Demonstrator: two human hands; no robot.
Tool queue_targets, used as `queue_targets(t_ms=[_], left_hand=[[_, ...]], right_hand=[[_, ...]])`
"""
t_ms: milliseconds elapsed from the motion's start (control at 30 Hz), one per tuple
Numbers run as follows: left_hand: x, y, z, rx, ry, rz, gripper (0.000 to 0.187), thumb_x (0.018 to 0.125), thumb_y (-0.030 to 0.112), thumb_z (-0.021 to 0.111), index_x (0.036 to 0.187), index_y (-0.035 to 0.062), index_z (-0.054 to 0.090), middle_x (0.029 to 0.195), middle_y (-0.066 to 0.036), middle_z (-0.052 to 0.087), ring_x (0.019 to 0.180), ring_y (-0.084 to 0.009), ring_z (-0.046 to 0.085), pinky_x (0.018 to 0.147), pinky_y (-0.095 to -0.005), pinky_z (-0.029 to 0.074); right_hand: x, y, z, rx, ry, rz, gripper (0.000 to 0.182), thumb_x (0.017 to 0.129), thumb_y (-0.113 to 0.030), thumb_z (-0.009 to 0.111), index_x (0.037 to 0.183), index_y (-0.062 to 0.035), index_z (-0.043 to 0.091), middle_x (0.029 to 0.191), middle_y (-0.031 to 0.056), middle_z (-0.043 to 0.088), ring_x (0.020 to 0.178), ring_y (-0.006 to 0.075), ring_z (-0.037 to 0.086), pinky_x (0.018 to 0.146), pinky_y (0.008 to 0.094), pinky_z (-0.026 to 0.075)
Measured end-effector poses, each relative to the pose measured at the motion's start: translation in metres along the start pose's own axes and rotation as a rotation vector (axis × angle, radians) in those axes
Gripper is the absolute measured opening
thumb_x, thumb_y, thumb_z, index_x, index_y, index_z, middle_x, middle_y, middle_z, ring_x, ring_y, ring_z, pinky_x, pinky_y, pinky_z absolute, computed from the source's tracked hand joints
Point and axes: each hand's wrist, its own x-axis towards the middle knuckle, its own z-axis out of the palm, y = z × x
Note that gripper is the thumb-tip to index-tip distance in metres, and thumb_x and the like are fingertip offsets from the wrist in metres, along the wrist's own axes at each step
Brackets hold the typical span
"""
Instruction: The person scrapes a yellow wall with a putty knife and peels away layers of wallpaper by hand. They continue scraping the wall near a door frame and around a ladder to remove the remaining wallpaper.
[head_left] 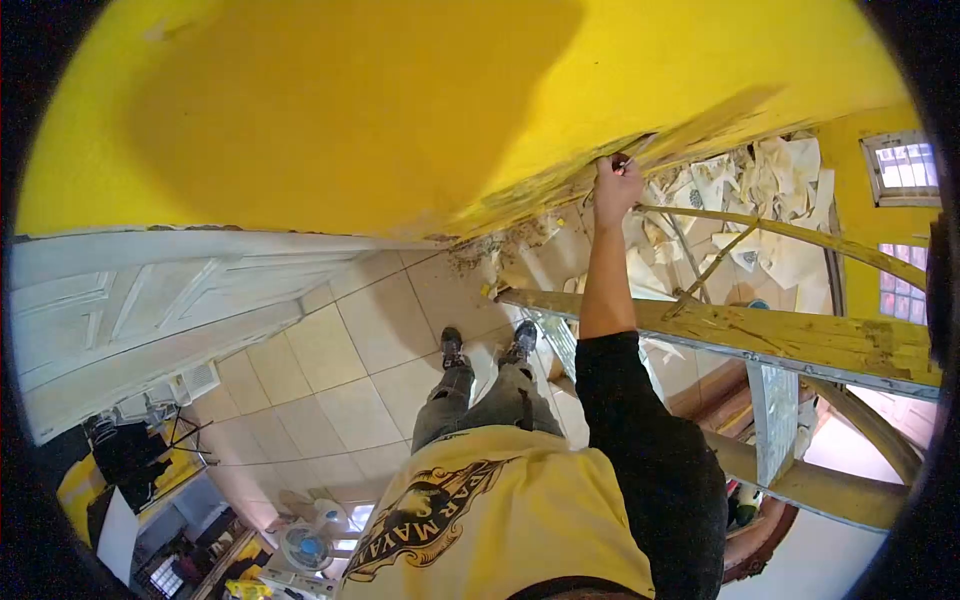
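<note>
My right hand (618, 187) reaches forward to the damaged lower strip of the yellow wall (380, 110). Its fingers are closed against the wall around something small; a reddish spot and a thin pale edge show at the fingertips, too small to name. Beside the hand, the wall surface is scraped and stained dark, with a dark gap just above the fingers. My left hand is out of view.
A paint-stained wooden ladder (760, 335) stands at the right, close to my arm. Torn paper sheets (780, 200) and crumbled debris (480, 255) litter the floor along the wall. A white panelled door (150, 310) is at left; a fan (305, 547) stands lower left.
</note>
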Motion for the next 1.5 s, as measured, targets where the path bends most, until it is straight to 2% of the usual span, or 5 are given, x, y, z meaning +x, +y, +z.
queue_targets(t_ms=[200,533,600,1333,1500], left_hand=[[0.004,-0.002,-0.005,-0.001,-0.01,0.003,0.026,0.088,0.02,0.07,0.093,0.0017,0.052,0.087,-0.009,0.054,0.074,-0.0232,0.052,0.067,-0.0351,0.044],[0.017,-0.029,0.005,0.015,0.004,0.026,0.026,0.087,0.019,0.069,0.099,0.0009,0.054,0.094,-0.01,0.056,0.08,-0.0233,0.054,0.072,-0.0346,0.045],[0.025,-0.037,0.008,0.037,0.007,0.055,0.026,0.087,0.018,0.069,0.101,0.0008,0.055,0.096,-0.01,0.056,0.082,-0.0233,0.054,0.074,-0.0345,0.045],[0.048,-0.058,0.066,-0.062,0.273,-0.04,0.032,0.086,0.014,0.067,0.114,-0.0009,0.059,0.111,-0.011,0.061,0.096,-0.0235,0.059,0.085,-0.0332,0.048],[-0.066,0.064,0.134,-1.016,-0.479,-0.597,0.043,0.079,0.009,0.072,0.119,-0.0014,0.058,0.111,-0.01,0.06,0.098,-0.0247,0.059,0.084,-0.036,0.049]], right_hand=[[0.011,-0.01,0.012,0.958,0.091,0.849,0.017,0.088,-0.007,0.058,0.072,-0.0056,0.052,0.063,0.004,0.052,0.049,0.0104,0.044,0.045,0.0261,0.039],[0.007,0.0,0.011,0.777,0.153,0.728,0.019,0.087,-0.012,0.064,0.072,-0.006,0.054,0.067,0.0001,0.054,0.061,0.0092,0.047,0.054,0.0299,0.035],[0.002,-0.002,0.001,0.062,-0.033,0.098,0.014,0.09,-0.008,0.06,0.078,-0.0046,0.054,0.064,0.0024,0.051,0.054,0.0103,0.045,0.049,0.0256,0.04],[-0.005,-0.017,-0.002,0.712,-0.117,0.713,0.022,0.099,-0.024,0.053,0.091,-0.0045,0.056,0.076,0.0111,0.065,0.054,0.0132,0.052,0.049,0.0275,0.046],[-0.004,-0.02,-0.006,0.761,-0.16,0.79,0.018,0.097,-0.022,0.055,0.086,-0.0071,0.057,0.065,0.0051,0.058,0.051,0.0132,0.053,0.046,0.028,0.044]])
